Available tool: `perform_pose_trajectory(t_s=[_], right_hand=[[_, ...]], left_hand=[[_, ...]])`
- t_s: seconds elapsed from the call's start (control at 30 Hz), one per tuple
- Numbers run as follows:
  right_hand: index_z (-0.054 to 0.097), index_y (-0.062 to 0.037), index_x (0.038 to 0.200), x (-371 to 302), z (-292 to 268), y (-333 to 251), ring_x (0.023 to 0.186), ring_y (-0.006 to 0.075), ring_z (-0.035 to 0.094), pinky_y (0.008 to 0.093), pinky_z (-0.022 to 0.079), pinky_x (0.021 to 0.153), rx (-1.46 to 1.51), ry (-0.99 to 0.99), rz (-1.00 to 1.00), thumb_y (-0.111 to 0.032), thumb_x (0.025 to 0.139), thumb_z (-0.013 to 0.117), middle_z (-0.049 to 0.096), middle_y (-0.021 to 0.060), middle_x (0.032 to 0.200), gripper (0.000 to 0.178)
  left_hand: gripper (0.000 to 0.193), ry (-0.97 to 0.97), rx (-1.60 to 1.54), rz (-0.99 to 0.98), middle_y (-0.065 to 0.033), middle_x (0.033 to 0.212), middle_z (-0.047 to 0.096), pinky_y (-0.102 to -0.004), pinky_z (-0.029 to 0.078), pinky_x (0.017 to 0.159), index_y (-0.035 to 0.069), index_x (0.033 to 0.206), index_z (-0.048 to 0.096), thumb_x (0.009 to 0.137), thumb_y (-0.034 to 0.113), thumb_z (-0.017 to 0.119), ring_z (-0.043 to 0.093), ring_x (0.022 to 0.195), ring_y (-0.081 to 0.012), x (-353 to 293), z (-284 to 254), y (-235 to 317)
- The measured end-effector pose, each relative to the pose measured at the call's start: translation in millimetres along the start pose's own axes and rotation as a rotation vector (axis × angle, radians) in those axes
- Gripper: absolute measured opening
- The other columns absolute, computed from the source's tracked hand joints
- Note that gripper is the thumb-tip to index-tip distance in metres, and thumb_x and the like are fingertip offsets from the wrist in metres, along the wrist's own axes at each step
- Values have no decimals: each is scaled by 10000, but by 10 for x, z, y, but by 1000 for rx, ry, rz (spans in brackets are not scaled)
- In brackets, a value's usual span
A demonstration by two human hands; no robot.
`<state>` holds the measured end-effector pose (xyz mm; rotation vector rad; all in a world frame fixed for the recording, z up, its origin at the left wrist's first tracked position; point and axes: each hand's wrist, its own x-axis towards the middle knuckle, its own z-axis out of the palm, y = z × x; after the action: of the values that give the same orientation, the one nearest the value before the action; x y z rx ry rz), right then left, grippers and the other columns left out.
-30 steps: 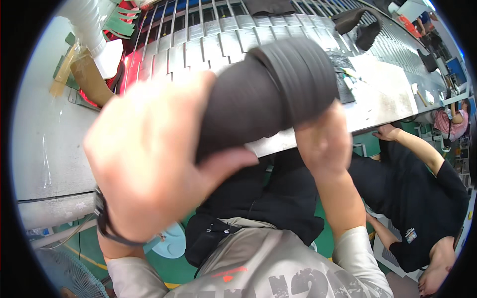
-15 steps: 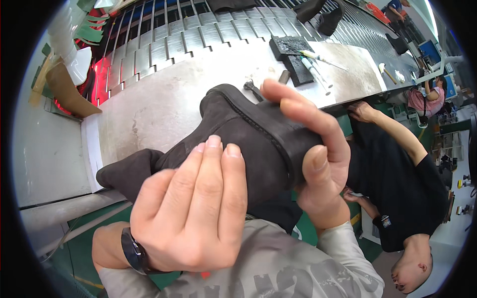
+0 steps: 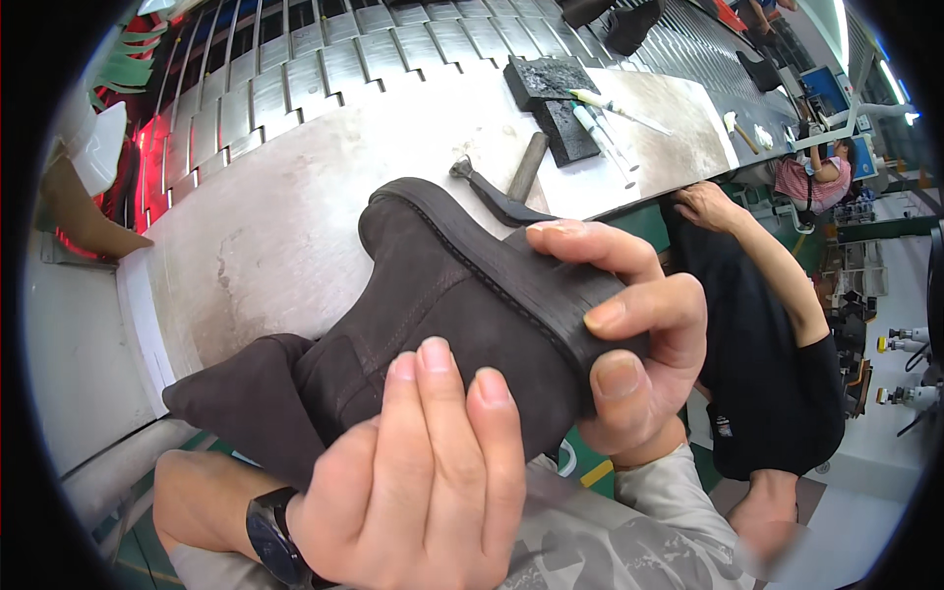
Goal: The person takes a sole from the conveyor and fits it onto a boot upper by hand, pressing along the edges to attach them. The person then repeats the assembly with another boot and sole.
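Note:
A dark brown ankle boot (image 3: 462, 329) is held on its side above the bench, sole edge toward the upper right and shaft toward the lower left. My right hand (image 3: 644, 344) grips it at the sole end, thumb and bent fingers around the edge. Across the near side of the upper lie the stretched fingers of my left hand (image 3: 413, 482); its thumb is hidden. A dark watch (image 3: 275, 536) is on my left wrist. Just beyond the boot, a hammer (image 3: 497, 200) with a curved black head rests on the bench.
Black blocks (image 3: 568, 135) and pen-like sticks (image 3: 605, 143) lie on the pale bench (image 3: 265, 246). Behind runs a slatted metal conveyor (image 3: 324, 74) carrying dark boots (image 3: 629, 28). A co-worker in a black shirt (image 3: 767, 344) stands close on the right. Red light glows at the left.
The boot has shifted slightly down and left in view, uncovering more of the hammer. My left fingers have slid lower on the upper. My right fingers have curled closer around the sole edge.

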<state>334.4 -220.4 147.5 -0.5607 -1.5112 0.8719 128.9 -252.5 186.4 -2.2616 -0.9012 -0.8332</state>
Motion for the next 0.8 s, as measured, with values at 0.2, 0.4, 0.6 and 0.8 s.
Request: perform_pose_trajectory(t_s=[0.2,0.4,0.6,0.8], right_hand=[[579,48,1176,-38,-78,-90,1362,418,612,484,475,1155,-77,-134,23,-205,1027,744,544,449,1457,336],[430,186,1522,-451,-9,-296,1419,338,577,405,425,1199,-160,15,288,-347,1072,675,526,368,1556,739],[468,86,1592,-713,-147,-381,1146,122,644,275,499,1010,24,-37,618,-226,1066,676,676,136,1363,646],[452,80,1577,-776,408,74,1080,71,608,214,465,942,216,322,354,-228,1078,679,655,97,1378,629]], left_hand=[[451,-124,34,119,-299,1126,702,-332,492,823,-102,1216,617,966,252,743,741,981,-345,-132,-73,6],[146,117,34,192,-230,863,805,-264,442,564,-41,1012,744,988,47,629,793,755,-263,-364,69,308],[221,1,-164,190,-255,985,809,-281,443,615,-10,1143,766,999,88,628,807,890,-292,-664,-13,640],[253,-104,-195,153,-230,1171,796,-367,551,826,58,1192,776,967,119,678,772,1069,-291,-755,-80,46]])
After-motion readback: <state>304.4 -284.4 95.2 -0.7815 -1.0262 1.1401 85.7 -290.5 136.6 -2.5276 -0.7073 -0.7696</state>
